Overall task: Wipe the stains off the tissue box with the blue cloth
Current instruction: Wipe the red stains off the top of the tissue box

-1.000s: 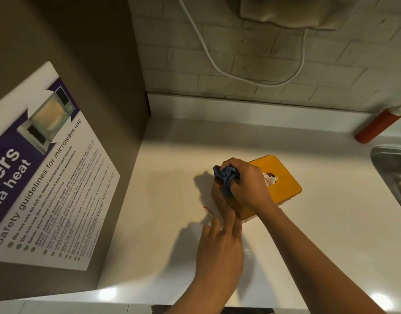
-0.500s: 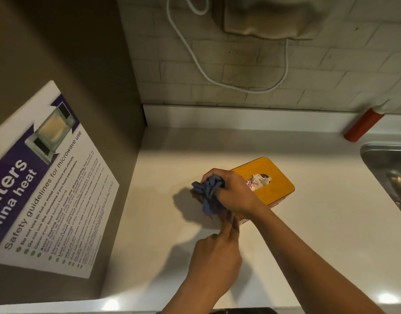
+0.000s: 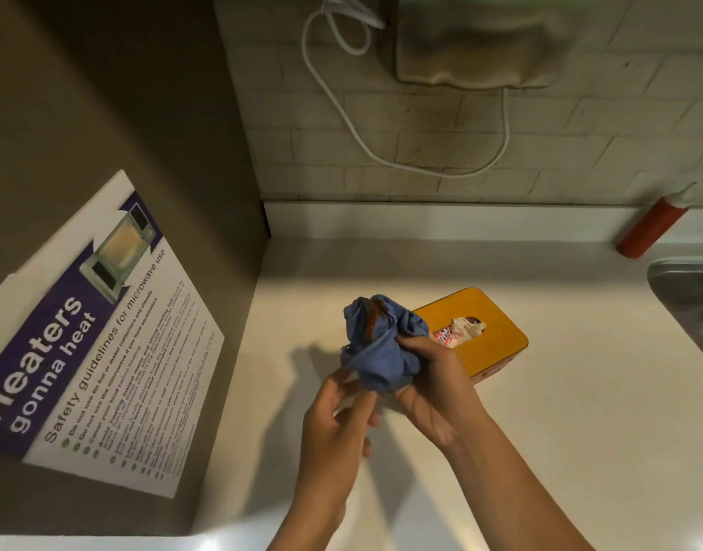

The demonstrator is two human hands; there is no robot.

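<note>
Your tissue box [image 3: 486, 339] sits on the table [image 3: 580, 391]; cloth [image 3: 381, 347] left of it, sink [image 3: 687, 296] far right, bottle [image 3: 652, 226] behind.

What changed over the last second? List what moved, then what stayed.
The right hand lifted the blue cloth off the tissue box and turned it stain-side up, keeping its grip. The left hand left the box's near end and rose to the cloth's lower edge. The box stayed on the counter.

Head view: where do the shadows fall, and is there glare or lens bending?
Head view: hands' shadows fall left on the counter; glare spots at the counter's near edge; wide-angle lens curves the wall tiles; blue cloth stays sharp.
</note>
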